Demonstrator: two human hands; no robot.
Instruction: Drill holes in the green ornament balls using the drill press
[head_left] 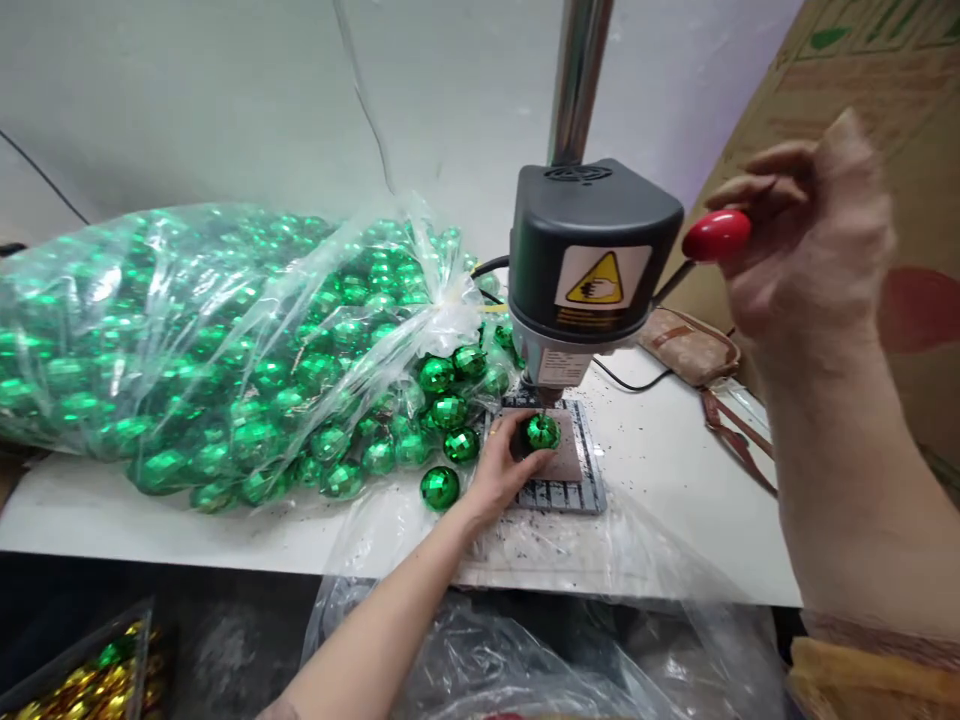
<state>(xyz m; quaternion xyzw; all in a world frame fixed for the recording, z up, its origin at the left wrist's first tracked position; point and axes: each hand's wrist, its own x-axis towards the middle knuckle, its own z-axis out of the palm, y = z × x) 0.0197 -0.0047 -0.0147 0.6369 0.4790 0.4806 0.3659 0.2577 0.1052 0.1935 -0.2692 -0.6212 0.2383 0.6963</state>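
Note:
My left hand (506,462) pinches a green faceted ball (543,432) between thumb and fingers, on a brown pad (576,462) over the slotted metal base. Right above that ball is the chuck (550,394) of a black drill press (592,225); whether the bit touches the ball I cannot tell. My right hand (814,225) is raised at the right, fingers curled around the red knob (718,236) of the press lever. Several loose green balls (439,488) lie left of my left hand, near the mouth of a big clear bag (247,340) full of them.
Dark shavings lie scattered on the white table (675,510). A small patterned bag (690,345) with a strap is behind the press, by a large cardboard box (817,60). Clear plastic sheeting (540,640) hangs over the front edge. Gold balls (90,690) show at the lower left.

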